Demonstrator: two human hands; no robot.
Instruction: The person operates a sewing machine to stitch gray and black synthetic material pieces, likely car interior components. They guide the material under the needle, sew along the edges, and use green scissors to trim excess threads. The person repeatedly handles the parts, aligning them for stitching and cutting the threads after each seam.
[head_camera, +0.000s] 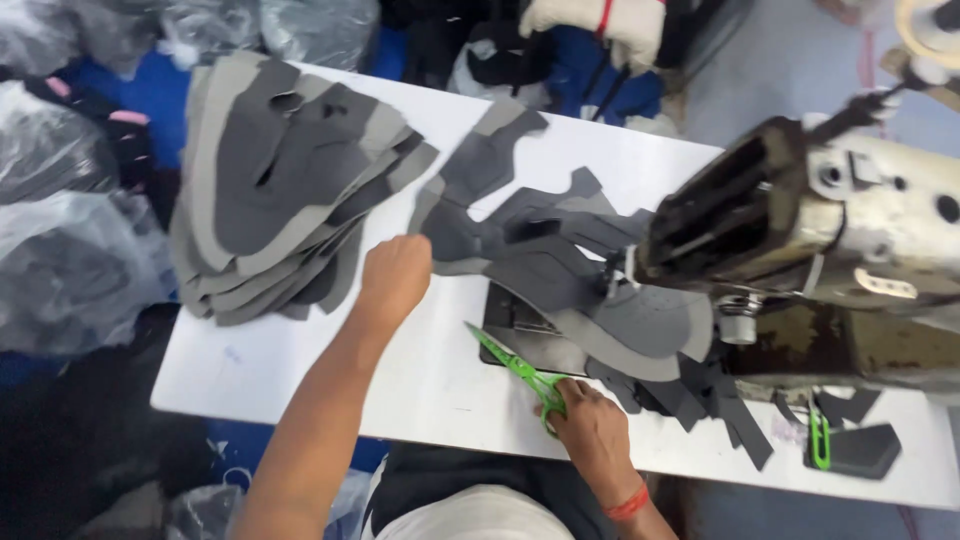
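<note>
While gripping grey cut pieces (520, 245) and green scissors (515, 365) at a white table (300, 365).

Far left, a stack (285, 190) of grey pieces, fanned, near the table's back edge. Just right of it, left hand (395, 275) fisted on the edge of a piece from the spread beside the sewing machine (830, 240). Nearer the front edge, right hand (592, 425) closed on the scissors' handles, blades pointing up-left, flat on the table. Far right, a green clip (820, 440) on dark scraps.
</note>
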